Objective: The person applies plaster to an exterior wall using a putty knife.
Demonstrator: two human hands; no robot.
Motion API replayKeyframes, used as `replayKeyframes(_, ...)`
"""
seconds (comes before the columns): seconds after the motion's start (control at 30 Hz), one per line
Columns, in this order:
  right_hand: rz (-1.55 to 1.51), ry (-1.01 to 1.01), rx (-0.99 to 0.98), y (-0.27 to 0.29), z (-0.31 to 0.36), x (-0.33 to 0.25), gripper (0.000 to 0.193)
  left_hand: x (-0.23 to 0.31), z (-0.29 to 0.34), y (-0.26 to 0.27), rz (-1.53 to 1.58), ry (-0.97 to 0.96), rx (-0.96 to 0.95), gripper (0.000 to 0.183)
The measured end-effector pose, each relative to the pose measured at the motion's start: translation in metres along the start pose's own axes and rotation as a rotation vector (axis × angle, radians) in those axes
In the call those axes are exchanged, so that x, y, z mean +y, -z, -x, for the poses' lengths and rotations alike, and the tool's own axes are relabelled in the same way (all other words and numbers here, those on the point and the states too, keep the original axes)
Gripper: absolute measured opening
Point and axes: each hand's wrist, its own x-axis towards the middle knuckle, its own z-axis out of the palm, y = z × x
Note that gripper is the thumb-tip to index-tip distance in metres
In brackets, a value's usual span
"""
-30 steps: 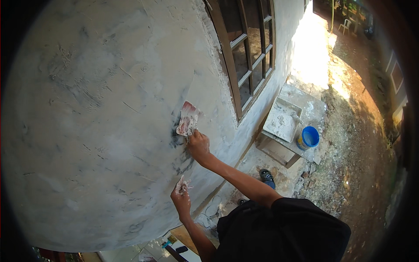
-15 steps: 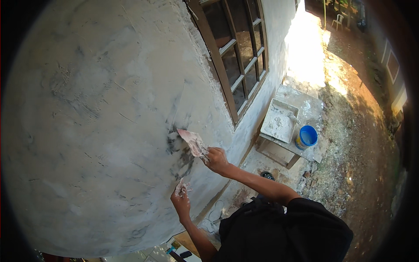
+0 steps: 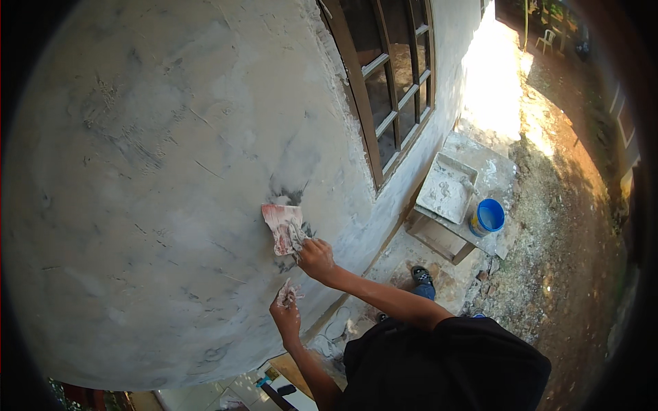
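My right hand is wrapped round a broad putty spreader, its reddish blade smeared with white paste. The blade lies against or very close to the plastered wall, over a dark grey patch. Thick paste covers the handle end near my fingers. Lower down, my left hand is closed beside the wall, holding something caked in white paste. Whether that is a lump of paste or a small tool under it, I cannot make out.
A brown-framed window is set in the wall at upper right. On a low table stand a paste-smeared tray and a blue bucket. My shod foot is below. A white chair stands far off.
My right hand has moved left and slightly down, and the spreader has turned to show its broad blade face. My left hand has barely moved. A foot has come further into view.
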Motion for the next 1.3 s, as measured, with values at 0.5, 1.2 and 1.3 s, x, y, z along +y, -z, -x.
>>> replayKeyframes(0.5, 0.025, 0.004, 0.103, 0.005, -0.051, 0.007, 0.014, -0.006, -0.004, 0.003, 0.02, 0.009, -0.014, 0.035)
replayKeyframes(1.2, -0.06, -0.018, -0.005, -0.008, 0.02, 0.039, 0.02, -0.005, -0.008, 0.007, 0.031, -0.024, -0.016, 0.032)
replayKeyframes(1.3, -0.096, -0.002, -0.006, 0.018, 0.034, 0.034, 0.018, 0.018, -0.006, 0.009, -0.063, -0.047, 0.019, 0.032)
